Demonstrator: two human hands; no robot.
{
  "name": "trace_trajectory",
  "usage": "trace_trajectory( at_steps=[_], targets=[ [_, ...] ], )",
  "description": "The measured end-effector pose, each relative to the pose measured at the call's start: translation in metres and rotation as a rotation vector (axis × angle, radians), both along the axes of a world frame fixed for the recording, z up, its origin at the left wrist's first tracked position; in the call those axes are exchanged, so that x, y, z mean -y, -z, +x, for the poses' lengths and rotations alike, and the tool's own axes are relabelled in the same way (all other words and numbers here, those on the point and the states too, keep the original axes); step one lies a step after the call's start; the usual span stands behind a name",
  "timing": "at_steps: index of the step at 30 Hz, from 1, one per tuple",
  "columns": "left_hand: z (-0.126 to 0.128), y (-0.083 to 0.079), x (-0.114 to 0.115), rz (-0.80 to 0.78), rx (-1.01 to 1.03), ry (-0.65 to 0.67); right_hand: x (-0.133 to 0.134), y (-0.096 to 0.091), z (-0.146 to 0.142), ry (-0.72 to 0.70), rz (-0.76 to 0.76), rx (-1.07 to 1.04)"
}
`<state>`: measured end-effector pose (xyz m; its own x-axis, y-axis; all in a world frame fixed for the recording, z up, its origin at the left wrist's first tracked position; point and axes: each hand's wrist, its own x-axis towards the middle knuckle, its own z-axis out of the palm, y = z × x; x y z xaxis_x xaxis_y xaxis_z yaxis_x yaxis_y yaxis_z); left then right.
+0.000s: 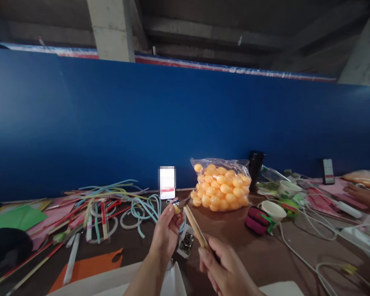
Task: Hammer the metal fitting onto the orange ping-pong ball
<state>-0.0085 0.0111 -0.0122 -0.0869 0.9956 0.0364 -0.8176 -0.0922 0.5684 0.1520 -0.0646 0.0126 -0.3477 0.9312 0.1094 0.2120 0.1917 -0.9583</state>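
Observation:
My left hand (169, 226) is closed in a pinch on a small shiny silver and gold-coloured piece (176, 205); its exact kind is too small to make out. In my right hand (222, 263) is a flat light-brown wooden stick (195, 227), gripped near its lower end. The stick slants up to the left, its top close to the shiny piece; I cannot tell whether the two touch. Between and below the hands lies a small open box (186, 243) of dark, shiny little pieces, partly behind the left wrist.
A clear bag of orange balls (223, 187) stands behind the hands, beside a propped phone (167, 181). Leftward lie pale blue tubes (146, 209), red-handled sticks and orange paper (89, 267). Rightward are a purple pouch (257, 220), paper cups (274, 211) and white cables.

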Motion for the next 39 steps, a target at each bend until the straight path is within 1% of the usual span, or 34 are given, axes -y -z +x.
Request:
trace_trajectory(
  at_steps=[4,12,17,21,24,30,39],
  targets=[
    [-0.0002,-0.0013,0.0003,0.001,-0.012,-0.018,-0.0002,0.0017,0.0003,-0.019,0.02,0.002],
    [0.0,-0.0013,0.0,-0.006,-0.003,-0.022,-0.0003,0.0002,0.0013,-0.007,0.03,-0.014],
    [0.0003,-0.0039,0.0016,-0.02,0.014,-0.004,-0.0003,-0.0017,0.0021,-0.051,0.013,0.008],
    [-0.0012,-0.0075,0.0026,-0.107,0.118,0.002,0.0033,-0.0026,0.0025,0.025,-0.004,-0.11],
    [-0.0035,-0.0093,0.0033,-0.134,0.172,0.038,0.0058,-0.0036,0.0028,0.043,-0.029,-0.169],
    [-0.0049,-0.0087,0.0053,-0.129,0.202,0.095,0.0076,-0.0033,0.0018,-0.012,-0.016,-0.114],
    [-0.0032,-0.0036,0.0027,-0.105,0.149,0.087,0.0079,-0.0004,0.0008,-0.033,0.032,-0.058]
  ],
)
